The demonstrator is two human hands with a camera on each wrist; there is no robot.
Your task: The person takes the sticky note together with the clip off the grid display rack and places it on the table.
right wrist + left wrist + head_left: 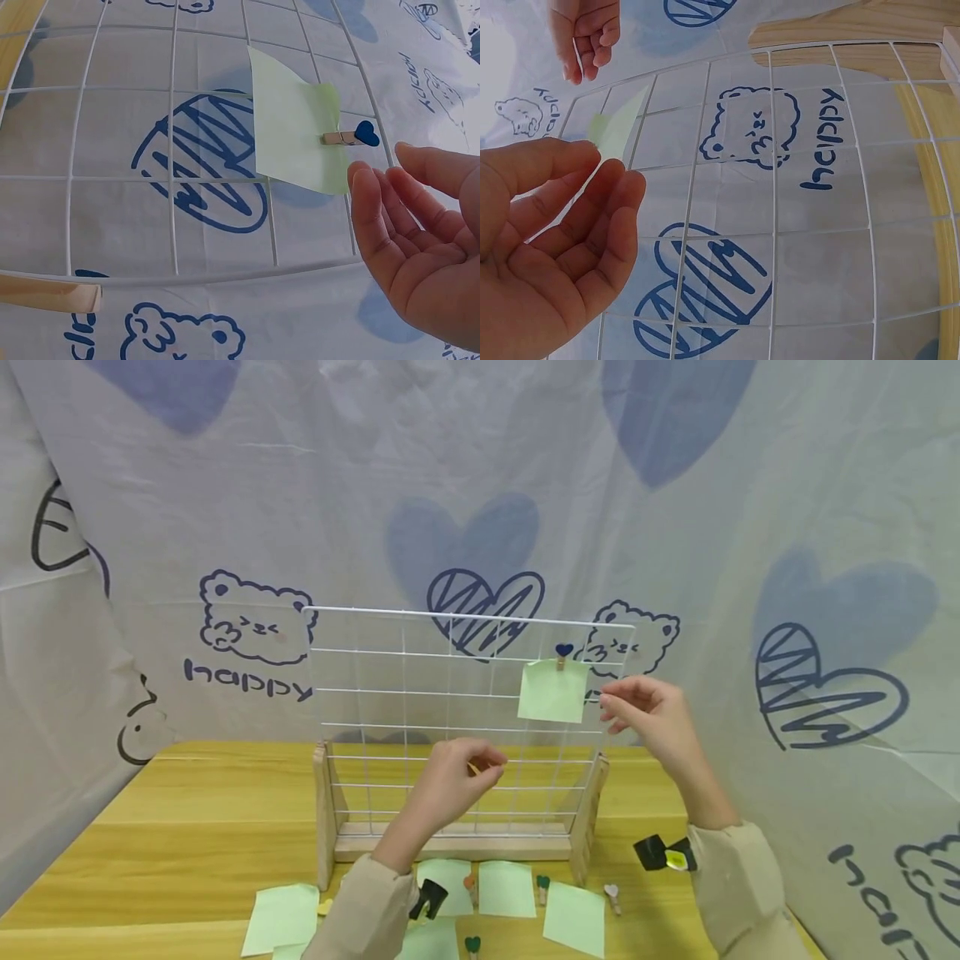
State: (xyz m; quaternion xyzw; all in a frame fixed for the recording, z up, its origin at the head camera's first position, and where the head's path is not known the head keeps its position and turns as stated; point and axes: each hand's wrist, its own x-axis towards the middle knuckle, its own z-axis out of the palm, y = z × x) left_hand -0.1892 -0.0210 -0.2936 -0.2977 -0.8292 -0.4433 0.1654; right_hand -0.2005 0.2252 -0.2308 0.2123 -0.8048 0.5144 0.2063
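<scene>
A pale green sticky note hangs on the upper right of a white wire grid. Holding it to a wire is a small wooden clothespin with a dark blue heart. My right hand is just to the right of the note, fingers bent and apart from it, with nothing in them. Lower down, before the grid's middle, is my left hand. Its fingers are loosely bent and empty; in the left wrist view the note shows beyond the fingertips.
Wooden feet hold the grid upright on a wood-grain table. Several green notes lie in front, among heart clothespins: green, white and orange. A printed white curtain hangs behind and along the sides.
</scene>
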